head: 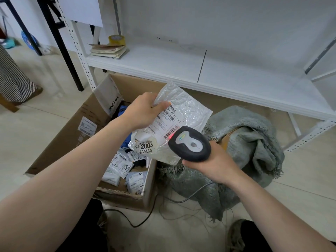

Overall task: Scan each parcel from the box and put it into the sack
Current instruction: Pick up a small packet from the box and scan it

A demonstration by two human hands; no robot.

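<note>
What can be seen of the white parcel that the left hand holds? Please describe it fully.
The parcel is a flat white bubble mailer of crinkled, slightly shiny plastic. It bears a shipping label with barcodes and a sticker reading 2004. The left hand grips its upper edge, thumb on the label, and holds it tilted in the air above the cardboard box. The scanner in the right hand throws a red spot on one barcode; whether it touches the parcel is unclear.

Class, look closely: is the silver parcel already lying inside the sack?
No, the left hand grips the silver parcel in the air over the box, beside the sack, while the right hand aims the scanner at it.
</note>
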